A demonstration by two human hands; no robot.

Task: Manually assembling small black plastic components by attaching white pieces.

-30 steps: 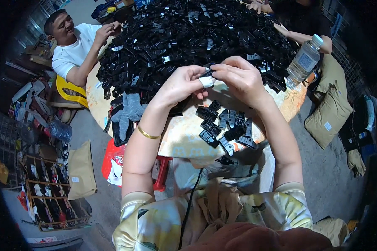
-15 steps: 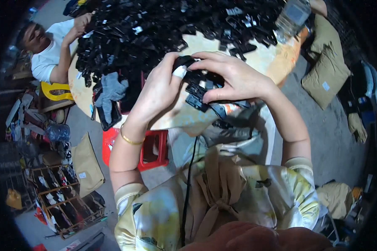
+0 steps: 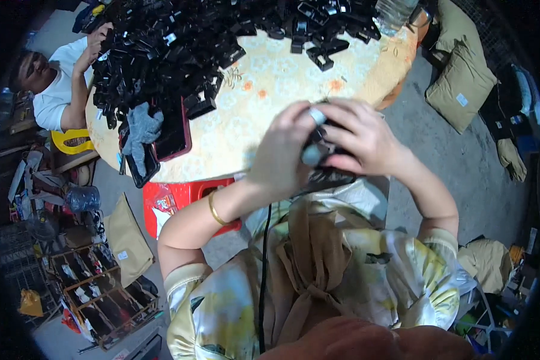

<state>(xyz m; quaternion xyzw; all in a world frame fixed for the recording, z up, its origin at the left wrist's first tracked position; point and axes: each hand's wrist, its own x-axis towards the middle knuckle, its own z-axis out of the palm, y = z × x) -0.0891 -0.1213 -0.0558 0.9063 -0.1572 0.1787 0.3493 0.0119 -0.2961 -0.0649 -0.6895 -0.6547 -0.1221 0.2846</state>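
Over the table's near edge, my left hand [image 3: 279,150] and my right hand [image 3: 366,138] are brought together, fingers curled round small black plastic parts [image 3: 330,175]. Motion blurs the left hand most, and the fingers hide much of what they hold, so its exact kind does not show. Pale wraps cover some of the fingertips. Beyond the hands, a large heap of similar black plastic parts [image 3: 156,66] covers the far and left side of the table [image 3: 276,75].
A phone with a red edge [image 3: 174,135] and a grey glove [image 3: 141,129] lie at the table's left edge. Below stands a red stool [image 3: 153,195]. Another person [image 3: 63,78] sits at the far left by the heap. Stuffed tan sacks [image 3: 462,90] stand at right.
Both hands have drawn back from the heap toward my body, with black parts still between them. The patterned tabletop they covered now shows, and my view has shifted slightly.
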